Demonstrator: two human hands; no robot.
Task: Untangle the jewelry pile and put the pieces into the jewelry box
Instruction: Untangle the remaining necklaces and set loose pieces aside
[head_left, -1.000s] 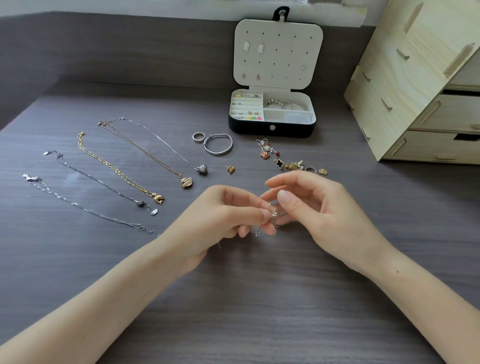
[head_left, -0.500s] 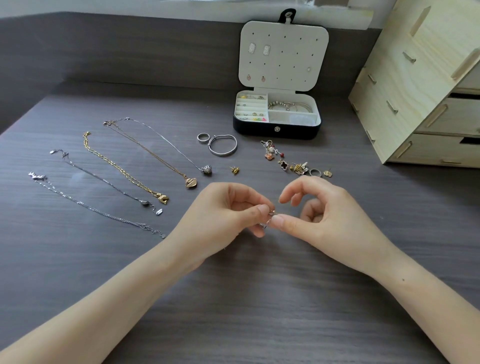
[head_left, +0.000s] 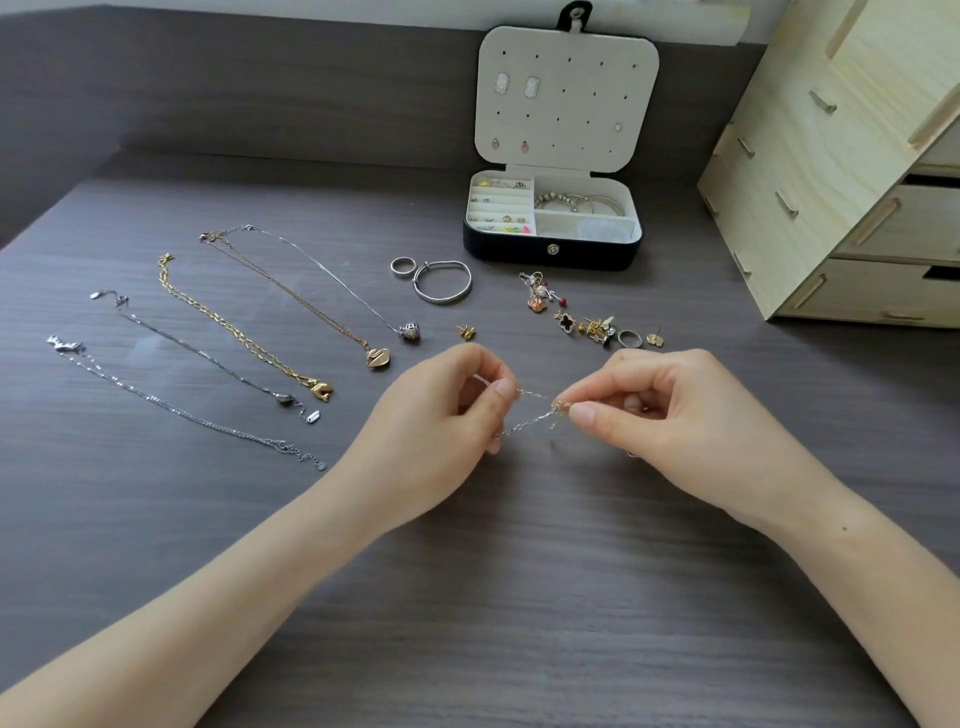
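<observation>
Both forearms reach in from the near edge above the tabletop (head_left: 519, 597). The left hand (head_left: 436, 431) and right hand (head_left: 670, 415), fingers curled, each pinch one end of a thin silver chain (head_left: 530, 422). The chain spans left to right between them, sagging slightly. The box (head_left: 553, 252) stands open, well behind.

Soft, even daylight fills my view, with a pale sheen on the dark desk (head_left: 156, 519) at left and only faint shadows. The thin chain (head_left: 527, 425) and my left hand (head_left: 436, 421) blur slightly, and the frame's edges bow outward.
</observation>
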